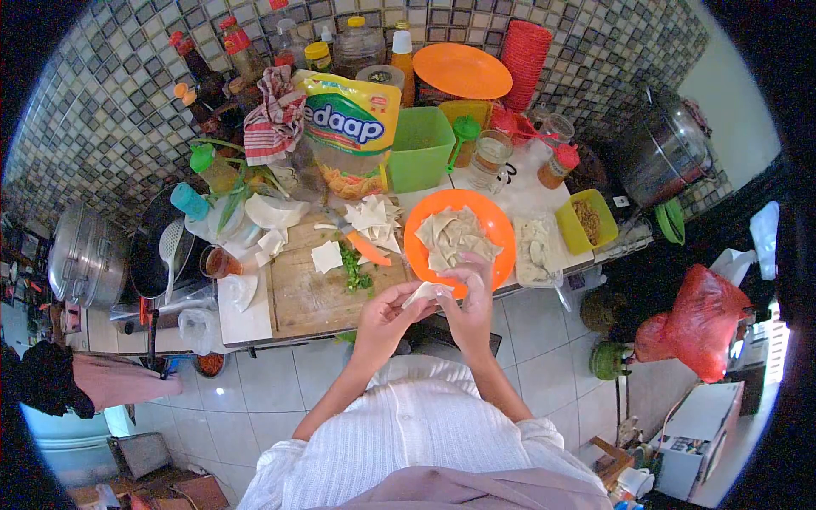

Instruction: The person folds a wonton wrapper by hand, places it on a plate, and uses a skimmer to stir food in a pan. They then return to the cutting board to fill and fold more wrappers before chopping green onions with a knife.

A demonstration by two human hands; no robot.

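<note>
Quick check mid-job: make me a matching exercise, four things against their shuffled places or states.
1. Left hand
2. Chopped greens
3. Striped cloth
4. Small yellow tub

A. left of the Sedaap bag
B. filled with brown crumbly food
C. pinching a pale wrapper beside the right hand
D. on the wooden board

Pairs: 1-C, 2-D, 3-A, 4-B

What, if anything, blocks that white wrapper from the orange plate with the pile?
Nothing visible but the right hand itself, which overlaps the near rim of the orange plate. The wrapper, held between the left hand and that hand, appears close to that rim; the pile covers the plate's middle.
</note>
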